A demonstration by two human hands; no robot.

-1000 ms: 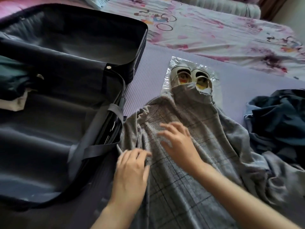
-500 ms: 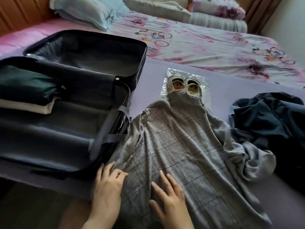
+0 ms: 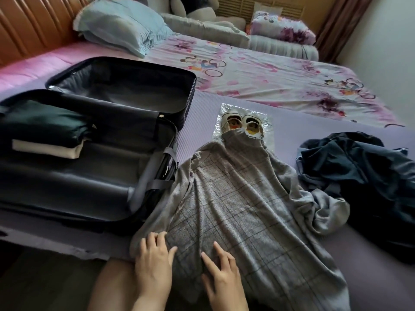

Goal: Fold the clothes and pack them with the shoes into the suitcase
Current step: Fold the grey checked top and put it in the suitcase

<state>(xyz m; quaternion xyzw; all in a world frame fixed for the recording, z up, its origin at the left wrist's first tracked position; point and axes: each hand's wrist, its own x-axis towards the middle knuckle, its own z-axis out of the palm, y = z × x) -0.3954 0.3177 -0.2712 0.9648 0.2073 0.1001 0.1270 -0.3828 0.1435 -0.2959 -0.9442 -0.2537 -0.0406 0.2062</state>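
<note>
A grey checked sweater lies spread on the purple mat, its collar lying over a pair of white shoes that sit on a clear plastic bag. My left hand rests flat on the sweater's lower left edge, fingers bent slightly over the hem. My right hand lies flat on the cloth beside it, fingers spread. The black suitcase lies open on the left, holding a folded dark green garment on top of a folded cream one.
A heap of dark blue clothes lies at the right on the mat. Behind are a bed with a flowered sheet, a blue pillow and a rolled quilt. The mat's near edge drops to a dark floor.
Both hands slid from the sweater's middle down to its near hem, where they have stayed. My view has lifted, showing more of the bed and suitcase.
</note>
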